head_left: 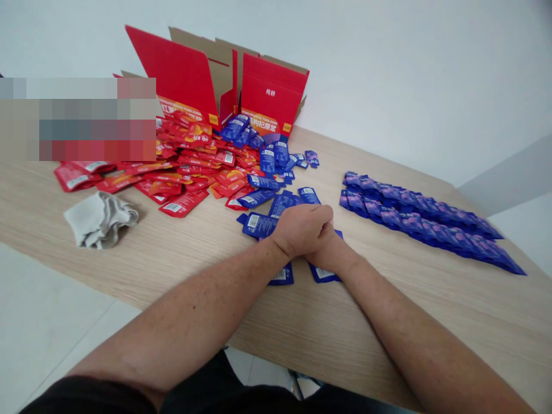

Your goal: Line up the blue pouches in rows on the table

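Observation:
My left hand [302, 227] lies across my right hand [325, 250], the two touching above a loose group of blue pouches. The left fingers are curled closed, and whatever may be in them is hidden. My right hand is mostly covered by the left, so its fingers do not show. Around and under the hands lie flat blue pouches with white barcode labels, among them one blue pouch [256, 224] at the left and another blue pouch [308, 195] just beyond the hands.
A heap of red pouches [185, 184] spreads at the left, before open red cartons [267, 80]. Two long overlapping rows of blue pouches [414, 218] run along the right. A crumpled grey cloth [101, 218] is near the front left edge of the wooden table [181, 259]. A wall stands behind.

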`<control>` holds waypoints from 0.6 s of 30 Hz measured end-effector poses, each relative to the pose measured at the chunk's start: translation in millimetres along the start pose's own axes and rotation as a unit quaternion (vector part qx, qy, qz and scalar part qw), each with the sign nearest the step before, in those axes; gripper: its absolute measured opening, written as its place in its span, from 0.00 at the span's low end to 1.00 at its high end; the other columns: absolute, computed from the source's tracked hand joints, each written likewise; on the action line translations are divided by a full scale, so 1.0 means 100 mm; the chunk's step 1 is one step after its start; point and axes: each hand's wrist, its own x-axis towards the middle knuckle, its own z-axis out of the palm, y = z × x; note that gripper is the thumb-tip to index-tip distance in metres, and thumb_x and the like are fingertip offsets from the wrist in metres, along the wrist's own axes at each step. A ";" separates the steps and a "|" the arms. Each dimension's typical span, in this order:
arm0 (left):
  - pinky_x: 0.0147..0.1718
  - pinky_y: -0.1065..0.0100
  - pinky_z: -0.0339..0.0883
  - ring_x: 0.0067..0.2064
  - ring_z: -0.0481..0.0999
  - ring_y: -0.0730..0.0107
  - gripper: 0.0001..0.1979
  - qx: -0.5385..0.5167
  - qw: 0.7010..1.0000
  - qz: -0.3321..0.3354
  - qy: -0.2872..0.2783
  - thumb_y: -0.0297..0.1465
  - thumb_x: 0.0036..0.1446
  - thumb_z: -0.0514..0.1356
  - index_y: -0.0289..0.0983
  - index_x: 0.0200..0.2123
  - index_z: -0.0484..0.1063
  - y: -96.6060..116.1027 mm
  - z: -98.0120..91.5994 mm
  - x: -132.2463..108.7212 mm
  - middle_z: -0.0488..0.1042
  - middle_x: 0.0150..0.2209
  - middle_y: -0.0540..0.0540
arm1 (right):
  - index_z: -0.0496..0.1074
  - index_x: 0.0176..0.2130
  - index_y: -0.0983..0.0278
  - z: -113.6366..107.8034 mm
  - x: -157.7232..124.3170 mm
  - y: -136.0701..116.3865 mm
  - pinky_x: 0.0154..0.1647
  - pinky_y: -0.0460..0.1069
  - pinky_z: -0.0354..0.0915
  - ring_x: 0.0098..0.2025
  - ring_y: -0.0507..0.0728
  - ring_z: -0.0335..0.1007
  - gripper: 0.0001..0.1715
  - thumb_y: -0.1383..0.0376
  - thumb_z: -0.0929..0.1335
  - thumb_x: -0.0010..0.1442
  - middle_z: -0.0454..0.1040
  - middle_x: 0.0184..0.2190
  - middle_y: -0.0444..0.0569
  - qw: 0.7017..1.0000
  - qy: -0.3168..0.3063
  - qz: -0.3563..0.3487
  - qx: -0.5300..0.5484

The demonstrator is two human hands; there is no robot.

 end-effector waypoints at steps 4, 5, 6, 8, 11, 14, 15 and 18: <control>0.36 0.62 0.68 0.39 0.78 0.60 0.08 -0.004 1.000 0.004 -0.010 0.32 0.62 0.54 0.39 0.36 0.73 0.00 -0.01 0.00 0.79 0.35 0.45 | 0.70 0.62 0.64 -0.23 -0.10 -0.24 0.64 0.64 0.66 0.65 0.69 0.65 0.28 0.63 0.66 0.64 0.73 0.60 0.61 0.995 -0.027 0.031 0.089; 0.36 0.62 0.68 0.39 0.78 0.61 0.07 -0.004 1.000 0.004 -0.013 0.32 0.62 0.54 0.39 0.36 0.73 0.00 0.00 0.00 0.79 0.35 0.45 | 0.70 0.62 0.65 -0.28 -0.13 -0.28 0.65 0.66 0.65 0.65 0.70 0.64 0.28 0.62 0.66 0.64 0.72 0.61 0.62 0.994 -0.025 0.039 0.098; 0.35 0.62 0.68 0.38 0.78 0.61 0.07 -0.003 1.000 0.004 -0.018 0.32 0.62 0.54 0.39 0.35 0.73 0.00 0.00 0.00 0.79 0.35 0.45 | 0.70 0.62 0.65 -0.32 -0.17 -0.30 0.66 0.66 0.63 0.66 0.70 0.64 0.28 0.61 0.67 0.64 0.71 0.62 0.62 0.993 -0.024 0.046 0.101; 0.35 0.62 0.67 0.38 0.78 0.61 0.08 -0.001 1.000 0.004 -0.027 0.31 0.63 0.54 0.39 0.35 0.72 0.01 0.01 0.00 0.79 0.35 0.45 | 0.70 0.61 0.65 -0.37 -0.28 -0.32 0.67 0.68 0.62 0.66 0.71 0.62 0.29 0.59 0.69 0.63 0.69 0.62 0.63 0.993 -0.030 0.059 0.098; 0.35 0.63 0.67 0.38 0.78 0.61 0.09 0.003 0.999 0.011 -0.041 0.32 0.64 0.53 0.38 0.35 0.73 0.03 0.02 -0.01 0.80 0.35 0.44 | 0.71 0.61 0.63 -0.45 -0.49 -0.32 0.66 0.67 0.63 0.67 0.70 0.61 0.28 0.58 0.70 0.64 0.67 0.63 0.62 0.992 -0.050 0.055 0.102; 0.34 0.63 0.67 0.37 0.78 0.61 0.09 0.011 0.998 0.019 -0.065 0.32 0.64 0.53 0.38 0.35 0.73 0.05 0.01 -0.01 0.80 0.34 0.44 | 0.71 0.62 0.60 -0.56 -0.70 -0.29 0.66 0.65 0.64 0.67 0.68 0.62 0.26 0.57 0.68 0.67 0.67 0.64 0.60 0.990 -0.048 0.037 0.127; 0.34 0.63 0.67 0.37 0.79 0.61 0.09 0.017 0.997 0.020 -0.074 0.32 0.64 0.54 0.38 0.35 0.73 0.05 0.01 -0.01 0.80 0.34 0.45 | 0.71 0.62 0.59 -0.60 -0.77 -0.27 0.65 0.64 0.65 0.66 0.67 0.63 0.25 0.56 0.67 0.68 0.68 0.64 0.59 0.990 -0.034 0.039 0.134; 0.34 0.63 0.66 0.36 0.79 0.61 0.09 0.040 0.995 0.021 -0.090 0.32 0.63 0.54 0.39 0.35 0.73 0.06 -0.01 0.00 0.80 0.33 0.45 | 0.74 0.57 0.59 -0.70 -0.92 -0.15 0.61 0.61 0.68 0.59 0.65 0.70 0.20 0.57 0.65 0.69 0.74 0.56 0.58 0.986 0.044 0.078 0.139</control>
